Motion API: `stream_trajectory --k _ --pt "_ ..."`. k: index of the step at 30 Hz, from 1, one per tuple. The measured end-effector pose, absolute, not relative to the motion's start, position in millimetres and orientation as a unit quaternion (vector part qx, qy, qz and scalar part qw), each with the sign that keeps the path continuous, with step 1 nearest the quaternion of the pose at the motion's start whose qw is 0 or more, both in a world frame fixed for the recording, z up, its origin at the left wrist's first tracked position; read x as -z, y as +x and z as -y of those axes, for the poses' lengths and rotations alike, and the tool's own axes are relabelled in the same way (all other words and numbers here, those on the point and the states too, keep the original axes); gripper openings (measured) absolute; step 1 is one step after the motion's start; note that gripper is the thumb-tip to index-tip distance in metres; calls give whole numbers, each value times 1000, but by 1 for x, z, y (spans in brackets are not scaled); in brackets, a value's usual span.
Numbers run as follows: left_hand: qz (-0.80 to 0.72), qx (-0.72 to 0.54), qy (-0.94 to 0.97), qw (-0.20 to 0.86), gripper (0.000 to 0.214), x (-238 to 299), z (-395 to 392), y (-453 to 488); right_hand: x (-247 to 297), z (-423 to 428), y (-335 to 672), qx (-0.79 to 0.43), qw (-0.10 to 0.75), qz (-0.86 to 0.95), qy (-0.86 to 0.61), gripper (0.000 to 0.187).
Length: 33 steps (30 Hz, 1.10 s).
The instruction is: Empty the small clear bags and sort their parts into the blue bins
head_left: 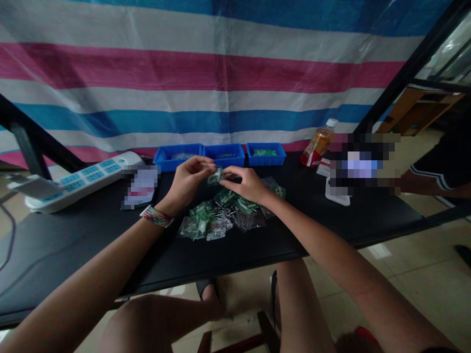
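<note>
Clear plastic with a greenish tint, a small packet is pinched between two bare hands just above a dark counter. The left hand comes in from the left with fingers bent and knuckles raised, its thumb and fingertips closed on the packet's near-left side. The right hand meets it from the other side, thumb below and forefinger above, tips gripping the packet's right edge, the remaining fingers curled out of clear sight. Both forearms run inward from the lower corners of the view, wrists lifted off the counter; a multicoloured woven band circles the left wrist.

Beneath the hands, a loose pile of packets spreads across the counter, some green, some holding thin pale or coppery pieces too small to identify. Just beyond stand three blue trays in a row: the left tray and middle tray hold small clear or pale items, the right tray green ones.

Farther out, a white power strip lies at left near a partly blurred phone-like object. A white-capped bottle stands tilted in view at right, before a striped sheet.
</note>
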<state>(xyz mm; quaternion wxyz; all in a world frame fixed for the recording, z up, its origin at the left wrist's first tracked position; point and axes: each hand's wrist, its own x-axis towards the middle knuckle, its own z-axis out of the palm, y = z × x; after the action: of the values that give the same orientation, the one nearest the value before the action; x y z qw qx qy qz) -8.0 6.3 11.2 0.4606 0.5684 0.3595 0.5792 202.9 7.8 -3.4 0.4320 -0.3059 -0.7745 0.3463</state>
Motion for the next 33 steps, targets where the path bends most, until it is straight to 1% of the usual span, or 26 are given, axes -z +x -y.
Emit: stream_trajectory --k 2,5,8,10,13,16,18,20,22,25,27,30,32,33 --pt "-351 -583 558 476 36 -13 -4 -6 6 -8 200 -380 442 753 -305 22" --pt "-349 -572 552 497 35 -13 -2 -4 8 -10 198 -418 465 717 -308 30" --pt "-355 -560 549 509 33 -12 -4 -5 7 -11 198 -429 489 691 -314 34" --pt "-367 -549 544 518 40 -10 -6 -8 5 -10 200 -391 497 708 -316 28" --pt "-404 -525 560 498 51 -7 -9 -12 2 -7 205 -284 495 763 -304 15" --pt "-421 -470 592 502 58 -6 -9 -13 -1 -3 211 -187 474 808 -294 15" --pt "-416 -446 594 525 55 -8 -6 -11 -3 -2 215 -145 448 831 -296 19" --pt "-409 -447 593 530 45 -10 -2 -8 -5 -2 217 -126 426 843 -302 22" --pt "-407 -456 596 521 38 -11 0 -5 -6 -3 218 -131 431 837 -310 25" --pt "-402 -477 599 501 38 -12 0 -3 -6 -6 214 -201 467 794 -332 30" --pt "-399 -496 602 482 38 -11 -1 -4 -3 -9 211 -302 486 745 -342 36" --pt "-397 -509 609 461 38 -11 -2 -5 2 -12 206 -462 479 671 -328 44" --pt "-398 -502 622 451 38 -12 -1 -4 5 -13 203 -517 467 643 -317 51" --pt "-399 -494 631 445 39 -12 0 -4 5 -14 202 -528 466 636 -315 52"
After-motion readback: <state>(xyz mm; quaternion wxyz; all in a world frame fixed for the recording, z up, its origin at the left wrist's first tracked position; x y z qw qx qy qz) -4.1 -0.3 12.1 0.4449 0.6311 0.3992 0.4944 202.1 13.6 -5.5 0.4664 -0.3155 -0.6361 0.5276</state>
